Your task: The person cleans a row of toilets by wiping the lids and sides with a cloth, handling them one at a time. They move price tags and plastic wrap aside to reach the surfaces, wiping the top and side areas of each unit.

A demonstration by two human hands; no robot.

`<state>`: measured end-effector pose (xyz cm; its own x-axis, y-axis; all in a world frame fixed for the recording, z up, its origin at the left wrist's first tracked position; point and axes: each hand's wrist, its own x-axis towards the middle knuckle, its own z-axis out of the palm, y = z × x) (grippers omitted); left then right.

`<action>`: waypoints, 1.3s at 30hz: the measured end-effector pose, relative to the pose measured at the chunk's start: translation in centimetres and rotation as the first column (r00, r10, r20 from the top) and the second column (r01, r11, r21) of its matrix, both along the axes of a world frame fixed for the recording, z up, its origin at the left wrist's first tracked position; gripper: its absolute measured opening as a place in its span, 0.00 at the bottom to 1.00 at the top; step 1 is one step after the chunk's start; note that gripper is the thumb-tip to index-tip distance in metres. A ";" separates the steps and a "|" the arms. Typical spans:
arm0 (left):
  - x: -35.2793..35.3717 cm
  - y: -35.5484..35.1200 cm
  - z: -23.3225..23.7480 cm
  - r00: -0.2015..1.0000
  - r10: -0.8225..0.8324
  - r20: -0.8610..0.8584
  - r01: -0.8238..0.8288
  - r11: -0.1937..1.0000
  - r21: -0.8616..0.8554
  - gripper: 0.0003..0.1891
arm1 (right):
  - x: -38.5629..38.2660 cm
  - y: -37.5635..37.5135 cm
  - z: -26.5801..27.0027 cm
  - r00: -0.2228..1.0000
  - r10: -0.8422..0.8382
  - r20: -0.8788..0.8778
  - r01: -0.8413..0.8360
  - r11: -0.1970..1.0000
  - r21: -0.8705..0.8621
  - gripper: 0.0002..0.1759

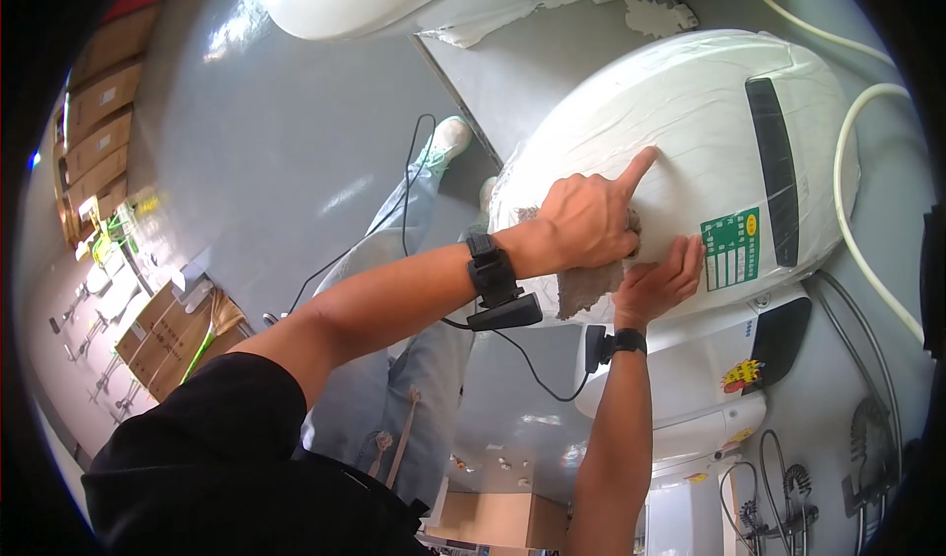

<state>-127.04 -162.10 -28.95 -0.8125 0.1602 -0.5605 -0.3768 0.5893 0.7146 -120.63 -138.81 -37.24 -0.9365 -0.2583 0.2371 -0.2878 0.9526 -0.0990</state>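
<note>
Head view: the cloth (589, 290) lay crumpled on the white toilet lid (690, 103), close to the lid edge nearest your body. It was directly beneath your hands rather than ahead of them. The lid's long axis ran across you, from its rounded end on your left to the end carrying the dark strip (774, 172) on your right. The cloth sat nearer the rounded end.

Your left hand (586, 223) rested on top of the cloth with its fingers curled down over it. Only the index finger was stretched out, flat on the film-wrapped surface and pointing toward the lid's far edge. A loose tail of cloth trailed back under that wrist.

Your right hand (662, 282) lay just beside the left, on the side toward the green label (731, 250). It was palm down with the fingers extended and gripped nothing. Its thumb side met the cloth's edge and its fingertips stopped just short of the label.

The hands were close together. You could not tell from this view whether they touched. The left hand was the one bearing on the cloth, and the right was braced on bare lid.
</note>
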 end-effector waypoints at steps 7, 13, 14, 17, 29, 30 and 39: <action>-0.2 0.1 -0.1 1.000 0.000 0.007 0.000 1.000 -0.007 0.56 | 0.0 0.1 -0.1 1.000 0.008 -0.001 -0.008 1.000 0.005 0.30; -0.3 -0.1 0.0 1.000 0.003 0.008 -0.003 1.000 0.009 0.56 | 0.1 0.1 -0.1 1.000 0.001 0.010 -0.001 1.000 0.014 0.30; -0.3 -0.1 0.1 1.000 0.003 0.009 -0.003 1.000 0.008 0.56 | 0.2 0.0 -0.1 1.000 0.001 0.011 -0.002 1.000 0.013 0.30; -0.5 -0.1 0.3 1.000 -0.008 -0.003 0.007 1.000 -0.015 0.54 | 0.1 0.1 -0.1 1.000 -0.002 0.015 0.002 1.000 0.024 0.30; -0.6 -0.6 0.5 0.998 -0.031 -0.063 0.025 0.995 -0.096 0.50 | 0.1 0.2 -0.3 1.000 0.017 -0.009 -0.018 1.000 -0.020 0.30; -0.7 -0.6 0.4 0.997 -0.040 -0.063 0.033 0.994 -0.102 0.50 | 0.1 0.1 -0.3 1.000 0.016 -0.006 -0.016 1.000 -0.025 0.30; -1.2 -1.0 0.6 0.994 -0.080 -0.075 0.071 0.990 -0.123 0.49 | -0.1 0.0 0.1 1.000 0.012 0.010 -0.012 1.000 -0.024 0.31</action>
